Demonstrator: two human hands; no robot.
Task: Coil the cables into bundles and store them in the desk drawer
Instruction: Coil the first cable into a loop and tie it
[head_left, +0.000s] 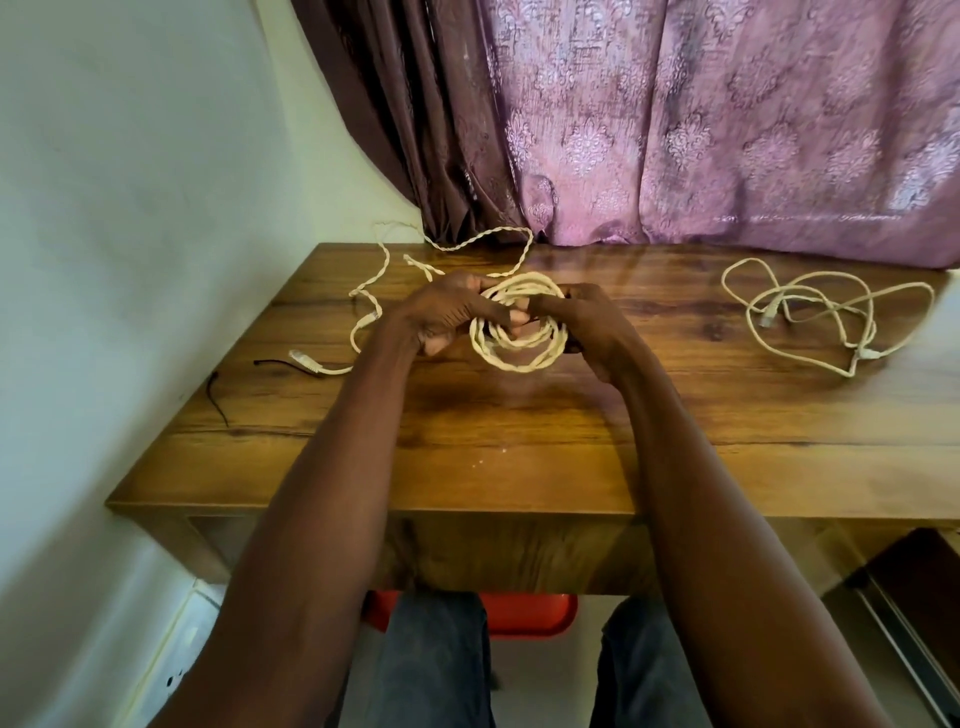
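Both hands meet over the middle of the desk (519, 467) around a coil of cream braided cable (519, 358). The left hand (452, 312) has its fingers curled around the coil's left and far side, pinching the loops together. The right hand (582, 322) grips the coil's right side, its fingers curled in toward the centre. The coil hangs between them, just above the wood.

Beyond and to the left of the left hand, the uncoiled tail (374, 291) of the same cable trails in loose bends across the desk to a plug (304, 359). Well to the right of the right hand lies a second cable (826, 317), a slack tangle not yet bundled. A thin black tie (218, 395) lies well to the left.

The cable looks light, soft and springy, so the loops will likely spread open if released. Holding is best done across all the turns at one point, with the other hand feeding in the free tail. The braided cover should give fair friction. The plug end is the only stiff part and is best left outside the wraps. No drawer shows in this view.
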